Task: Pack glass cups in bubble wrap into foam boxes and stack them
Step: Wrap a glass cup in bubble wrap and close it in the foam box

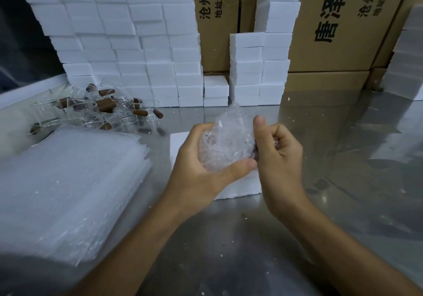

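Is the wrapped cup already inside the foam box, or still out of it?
Out. Both hands, left hand and right hand, hold the wrapped cup above the foam box.

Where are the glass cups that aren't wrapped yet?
The glass cups lie in a pile at the far left of the table, behind the bubble wrap sheets and before the stacked foam boxes.

The table (pixel 229 238) is smooth, shiny metal that mirrors what stands on it. The bubble wrap (pixel 226 144) between the hands is clear, crinkled, glossy plastic; the stack of bubble bags (pixel 68 181) looks milky and dimpled. The foam boxes (pixel 128 50) are matt white with a fine grainy face. The cups (pixel 91 110) are clear glass with brown wood-like handles. The cartons (pixel 332 32) are matt brown cardboard.
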`<action>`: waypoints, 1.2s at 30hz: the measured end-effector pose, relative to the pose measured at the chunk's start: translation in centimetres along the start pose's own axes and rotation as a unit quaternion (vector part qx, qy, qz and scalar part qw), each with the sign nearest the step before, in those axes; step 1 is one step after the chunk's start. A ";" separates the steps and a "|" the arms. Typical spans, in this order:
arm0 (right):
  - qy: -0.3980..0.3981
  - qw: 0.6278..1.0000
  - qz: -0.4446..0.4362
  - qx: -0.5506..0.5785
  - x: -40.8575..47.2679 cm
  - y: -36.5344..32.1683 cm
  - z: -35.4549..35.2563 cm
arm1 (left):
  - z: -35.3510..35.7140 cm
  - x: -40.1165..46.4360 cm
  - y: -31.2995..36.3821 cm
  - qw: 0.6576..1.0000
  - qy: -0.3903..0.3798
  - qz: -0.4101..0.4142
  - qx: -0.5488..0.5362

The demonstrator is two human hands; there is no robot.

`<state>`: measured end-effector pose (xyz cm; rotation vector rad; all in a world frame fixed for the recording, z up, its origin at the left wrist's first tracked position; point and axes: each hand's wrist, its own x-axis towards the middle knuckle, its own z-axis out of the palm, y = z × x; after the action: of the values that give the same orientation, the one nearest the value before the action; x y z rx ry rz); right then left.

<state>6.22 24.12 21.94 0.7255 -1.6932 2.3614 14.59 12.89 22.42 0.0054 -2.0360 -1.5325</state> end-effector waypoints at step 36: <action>-0.303 0.911 -0.192 -0.202 -0.2 -0.8 -1.2 | -2.6 0.8 1.6 0.993 0.020 -0.119 -0.010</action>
<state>6.31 25.56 22.19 1.6360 -1.9217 1.5277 15.62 10.87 24.60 0.2774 -2.0477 -1.6805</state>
